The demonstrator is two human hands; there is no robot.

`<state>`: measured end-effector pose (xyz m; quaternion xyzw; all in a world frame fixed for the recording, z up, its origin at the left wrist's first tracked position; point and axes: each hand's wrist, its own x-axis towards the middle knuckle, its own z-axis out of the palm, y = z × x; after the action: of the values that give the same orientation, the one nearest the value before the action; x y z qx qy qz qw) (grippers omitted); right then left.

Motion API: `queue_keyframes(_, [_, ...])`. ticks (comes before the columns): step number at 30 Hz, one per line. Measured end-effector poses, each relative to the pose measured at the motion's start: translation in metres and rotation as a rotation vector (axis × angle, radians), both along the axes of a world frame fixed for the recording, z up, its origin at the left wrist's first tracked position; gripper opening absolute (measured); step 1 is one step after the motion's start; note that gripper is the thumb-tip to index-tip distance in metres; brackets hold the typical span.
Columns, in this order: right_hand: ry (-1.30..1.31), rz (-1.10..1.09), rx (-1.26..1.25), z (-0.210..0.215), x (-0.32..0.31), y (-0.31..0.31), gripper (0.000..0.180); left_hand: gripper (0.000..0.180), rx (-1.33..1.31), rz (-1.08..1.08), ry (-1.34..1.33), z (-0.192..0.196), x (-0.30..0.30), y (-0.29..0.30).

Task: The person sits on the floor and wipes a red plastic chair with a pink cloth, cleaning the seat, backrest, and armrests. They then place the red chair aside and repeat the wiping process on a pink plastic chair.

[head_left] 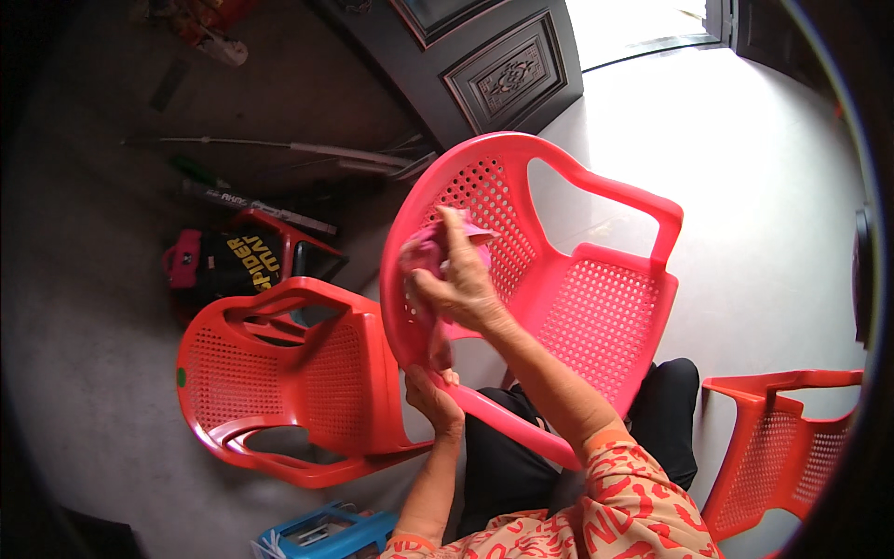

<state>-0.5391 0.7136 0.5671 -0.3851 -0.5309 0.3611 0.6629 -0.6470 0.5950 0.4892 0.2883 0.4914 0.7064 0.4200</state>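
A pinkish-red plastic armchair (596, 317) with a perforated seat and back stands tilted in front of my legs. My right hand (458, 275) presses a crumpled pink cloth (426, 253) against the inner face of its backrest, thumb and fingers spread over the cloth. The cloth hangs down toward the chair's lower left edge. There my left hand (436, 402) grips the rim where the back meets the near armrest; some of its fingers are hidden behind the plastic.
To the left is a red plastic armchair (279, 382), with a black bag (237, 261) behind it. Another red chair (773, 447) stands at right. A blue plastic stool-like item (331, 531) sits low left. Poles (307, 149) lie near a dark carved door (507, 79).
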Motion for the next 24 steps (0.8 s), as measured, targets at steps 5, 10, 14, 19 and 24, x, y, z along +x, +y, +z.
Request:
queue_keyframes(5, [-0.42,-0.368,-0.096,-0.023,-0.039,0.008,0.084,0.046,-0.019,0.044,0.072,-0.003,0.001,0.0])
queue_keyframes(10, [-0.33,-0.412,-0.017,-0.037,-0.043,0.006,0.081,0.05,-0.045,0.07,0.092,-0.005,-0.001,-0.001])
queue_keyframes(14, [-0.254,-0.357,0.02,-0.062,-0.027,0.013,0.069,0.049,-0.049,0.035,0.056,-0.011,-0.006,-0.004])
queue_keyframes(19, [-0.18,-0.317,-0.049,-0.138,-0.006,0.013,0.062,0.043,0.014,-0.013,0.011,-0.006,0.0,-0.001])
queue_keyframes(24, [0.031,-0.248,-0.112,-0.141,0.009,0.014,0.059,0.042,0.027,-0.011,-0.017,-0.005,-0.001,0.0])
